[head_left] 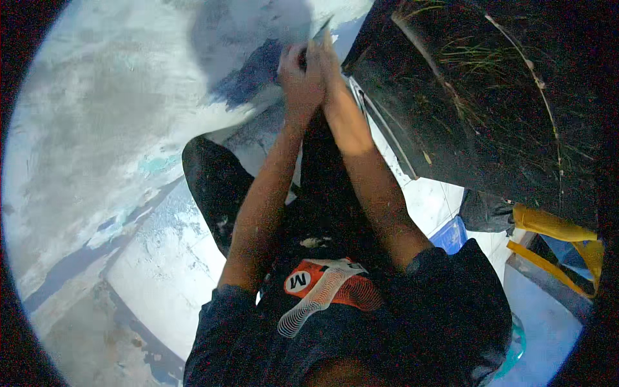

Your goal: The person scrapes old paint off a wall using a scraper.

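My left hand point(301, 82) and my right hand point(332, 67) are pressed together at the top of the view, out beyond my knees. The left fingers are curled, with a small dark gap beside them; what they hold is hidden. The right hand is straighter and lies along the left one. A thin, pointed grey-green piece point(323, 28) sticks out past the right fingertips; blur hides its exact kind. Just beyond the hands is a pale, patchy surface point(116, 96) with a dark shadow on it. My dark trouser knee point(213, 169) stands left of the arms.
White floor tiles point(164, 256) lie below and to the left. On the right is a dark panel-like surface point(464, 111) with grass-like strands and pale lines. Beyond it are a yellow-edged item point(551, 223), a blue object point(450, 235) and a teal rounded rim point(517, 341).
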Tool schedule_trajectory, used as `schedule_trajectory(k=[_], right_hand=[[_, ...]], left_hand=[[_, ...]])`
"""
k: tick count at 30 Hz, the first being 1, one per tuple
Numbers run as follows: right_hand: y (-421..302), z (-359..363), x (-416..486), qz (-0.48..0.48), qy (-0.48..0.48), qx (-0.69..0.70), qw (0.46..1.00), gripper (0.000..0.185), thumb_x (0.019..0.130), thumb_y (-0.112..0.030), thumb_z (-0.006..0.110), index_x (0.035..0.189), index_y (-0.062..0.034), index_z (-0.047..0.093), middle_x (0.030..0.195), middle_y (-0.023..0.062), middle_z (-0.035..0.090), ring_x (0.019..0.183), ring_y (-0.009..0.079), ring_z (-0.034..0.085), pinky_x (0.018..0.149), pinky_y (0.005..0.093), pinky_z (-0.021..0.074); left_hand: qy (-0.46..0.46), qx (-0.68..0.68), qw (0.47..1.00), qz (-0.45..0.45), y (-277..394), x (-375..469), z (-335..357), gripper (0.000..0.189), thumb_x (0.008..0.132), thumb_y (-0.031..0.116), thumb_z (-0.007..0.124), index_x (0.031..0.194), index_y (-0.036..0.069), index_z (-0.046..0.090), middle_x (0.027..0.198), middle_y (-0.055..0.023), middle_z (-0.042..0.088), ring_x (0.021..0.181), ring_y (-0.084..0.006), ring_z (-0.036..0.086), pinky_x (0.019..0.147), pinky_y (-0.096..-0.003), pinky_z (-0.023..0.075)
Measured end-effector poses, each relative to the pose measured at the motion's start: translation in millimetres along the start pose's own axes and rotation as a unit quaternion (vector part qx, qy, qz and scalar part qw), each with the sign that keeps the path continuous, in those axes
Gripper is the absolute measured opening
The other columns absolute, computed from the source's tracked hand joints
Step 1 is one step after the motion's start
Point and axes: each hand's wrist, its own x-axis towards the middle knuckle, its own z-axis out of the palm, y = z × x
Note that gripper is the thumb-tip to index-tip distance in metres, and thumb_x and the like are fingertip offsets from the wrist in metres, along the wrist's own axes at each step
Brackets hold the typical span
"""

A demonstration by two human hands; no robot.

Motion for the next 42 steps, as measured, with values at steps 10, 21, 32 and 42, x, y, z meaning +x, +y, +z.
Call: schedule_trajectory(k=[10, 21, 32, 42], right_hand=[[-66, -8, -25, 0.264, 0.019, 0.269, 0.926, 0.037, 0.092, -0.042, 0.039, 0.101, -0.0093, 0.055, 0.086, 0.0018, 0.056, 0.081, 0.0156, 0.052, 0.073, 0.0266, 0.0428], [-58, 6, -33, 0.271, 0.048, 0.256, 0.927, 0.044, 0.090, -0.048, 0.035, 0.091, -0.0091, 0.055, 0.081, 0.0043, 0.055, 0.074, 0.0188, 0.052, 0.071, 0.0307, 0.0437], [-64, 3, -25, 0.317, 0.042, 0.369, 0.872, 0.047, 0.088, -0.056, 0.040, 0.072, -0.0133, 0.054, 0.064, 0.0000, 0.051, 0.059, 0.0143, 0.049, 0.056, 0.0306, 0.0419], [-41, -7, -22, 0.282, 0.043, 0.315, 0.905, 0.041, 0.090, -0.047, 0.040, 0.085, -0.0101, 0.056, 0.074, 0.0030, 0.056, 0.069, 0.0180, 0.054, 0.065, 0.0310, 0.0461]], left_hand=[[-0.002, 0.013, 0.999, 0.036, 12, -9, 12, 0.024, 0.083, 0.022, 0.053, 0.087, -0.002, 0.057, 0.079, -0.0215, 0.053, 0.073, -0.0379, 0.052, 0.069, -0.0409, 0.0421], [-0.058, 0.038, 0.997, -0.020, 0, 2, 4, 0.025, 0.083, 0.022, 0.054, 0.082, -0.002, 0.060, 0.078, -0.0206, 0.055, 0.075, -0.0394, 0.053, 0.070, -0.0428, 0.0427], [-0.052, 0.027, 0.998, 0.019, -5, -8, 10, 0.025, 0.083, 0.022, 0.054, 0.085, -0.002, 0.060, 0.082, -0.0199, 0.055, 0.077, -0.0366, 0.054, 0.068, -0.0413, 0.0440], [-0.037, 0.005, 0.999, 0.007, 11, -6, 10, 0.029, 0.083, 0.026, 0.053, 0.082, -0.002, 0.059, 0.079, -0.0191, 0.055, 0.074, -0.0357, 0.054, 0.069, -0.0410, 0.0440]])
